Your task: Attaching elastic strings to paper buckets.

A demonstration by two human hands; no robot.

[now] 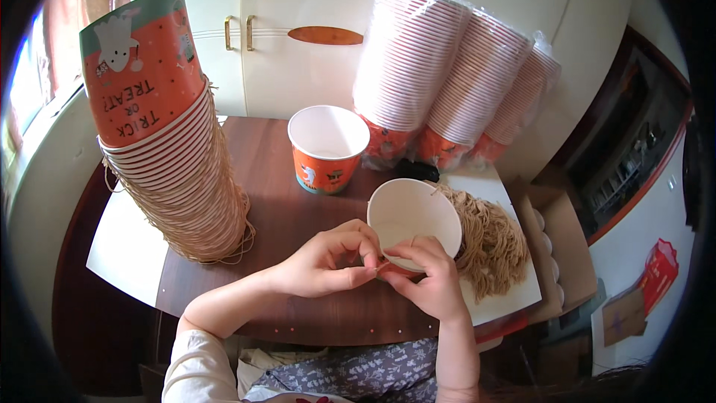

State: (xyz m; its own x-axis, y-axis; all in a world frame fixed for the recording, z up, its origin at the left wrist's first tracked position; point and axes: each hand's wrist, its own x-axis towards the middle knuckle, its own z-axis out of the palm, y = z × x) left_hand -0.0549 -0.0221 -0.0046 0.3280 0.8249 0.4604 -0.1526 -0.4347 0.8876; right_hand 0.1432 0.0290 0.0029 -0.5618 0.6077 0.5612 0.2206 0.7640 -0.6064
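Table [257, 153]: bucket stack [171, 145] at left | lone paper bucket [328, 153] toward rear, right of stack | nearer paper bucket [415, 220] before it and rightward | twine bundle [488, 248] just right of nearer bucket | bagged bucket stacks [477, 78] behind both | cardboard box [573, 246] beside table's right edge | cabinet [306, 0] behind everything

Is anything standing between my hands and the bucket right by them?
Nothing visible: the left hand and right hand are both at the bucket, by its near side. The twine lies to its right.
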